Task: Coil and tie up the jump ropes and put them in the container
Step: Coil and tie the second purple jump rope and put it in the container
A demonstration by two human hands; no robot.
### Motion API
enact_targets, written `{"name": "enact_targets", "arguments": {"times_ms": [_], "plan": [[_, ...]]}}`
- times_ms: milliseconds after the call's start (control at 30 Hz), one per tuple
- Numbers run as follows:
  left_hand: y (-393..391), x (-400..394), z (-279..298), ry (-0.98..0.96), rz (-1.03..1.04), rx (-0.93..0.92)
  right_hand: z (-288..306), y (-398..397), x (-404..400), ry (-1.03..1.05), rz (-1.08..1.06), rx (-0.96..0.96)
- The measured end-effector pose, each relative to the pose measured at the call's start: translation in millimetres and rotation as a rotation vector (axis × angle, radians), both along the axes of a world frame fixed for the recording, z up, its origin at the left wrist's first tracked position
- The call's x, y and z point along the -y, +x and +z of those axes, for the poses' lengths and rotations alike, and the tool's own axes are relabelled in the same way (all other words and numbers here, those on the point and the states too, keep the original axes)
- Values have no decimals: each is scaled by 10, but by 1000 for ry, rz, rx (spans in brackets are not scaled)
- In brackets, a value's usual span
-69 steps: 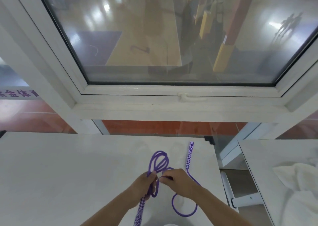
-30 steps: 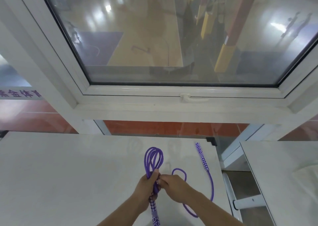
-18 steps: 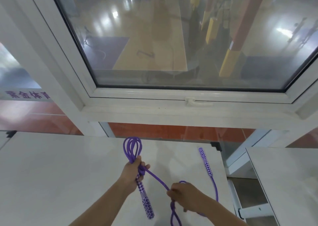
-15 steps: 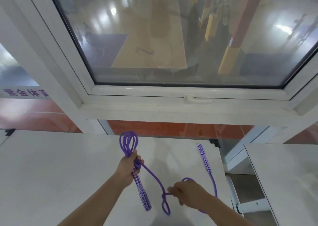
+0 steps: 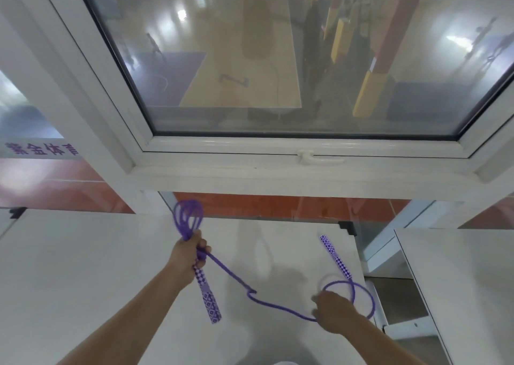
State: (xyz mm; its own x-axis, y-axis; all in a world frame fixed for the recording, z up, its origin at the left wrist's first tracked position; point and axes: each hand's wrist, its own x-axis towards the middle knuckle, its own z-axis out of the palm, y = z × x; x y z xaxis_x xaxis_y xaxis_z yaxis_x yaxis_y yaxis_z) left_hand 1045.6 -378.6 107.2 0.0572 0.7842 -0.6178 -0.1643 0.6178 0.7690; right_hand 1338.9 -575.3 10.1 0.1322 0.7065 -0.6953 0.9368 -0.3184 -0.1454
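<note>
Head view. The left hand [image 5: 185, 256] is raised over the white counter [image 5: 69, 267], its fingers curled tight round a bundle of the purple rope [image 5: 236, 278]. Several loops [image 5: 188, 216] fan out above the fist, and one checkered handle [image 5: 207, 295] hangs below it, tilted toward the lower right. From the fist a single strand runs down and to the right, kinks once, and reaches the right hand [image 5: 332, 310]. The right hand lies low over the counter with its fingers bent round the strand, holding it. Past this hand the rope forms one loose loop [image 5: 361, 298] lying on the counter near its right edge, then leads up to the second handle [image 5: 335, 256], which lies flat on the counter, apart from both hands. A white-framed window [image 5: 250, 156] stands behind the counter. A second white counter [image 5: 459, 281] lies to the right across a gap.
</note>
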Motion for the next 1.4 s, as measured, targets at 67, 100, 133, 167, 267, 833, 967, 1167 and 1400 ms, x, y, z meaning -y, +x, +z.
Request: {"name": "enact_targets", "arguments": {"times_ms": [67, 100, 133, 167, 267, 833, 967, 1167, 1400], "plan": [[206, 157, 46, -32, -141, 57, 213, -273, -172, 207, -93, -200], [301, 226, 77, -44, -196, 78, 345, -426, -268, 274, -139, -322], [390, 293, 121, -56, -243, 95, 450, -559, -362, 322, -164, -458], [472, 347, 162, -67, -284, 112, 559, -676, -443, 308, -205, -572], [646, 440, 298, -82, -373, 145, 710, -907, -594, 268, -302, -804], [451, 495, 12, 57, -663, -185, 790, -696, -499, 491, -152, -735], [576, 782, 8, 36, -774, -141, 748, -728, -550, 630, -240, -676], [561, 899, -28, -102, -781, 28, 628, -664, -547, 658, -208, -464], [150, 551, -146, -145, -839, -42, 530, -253, -526, 570, -150, -418]]}}
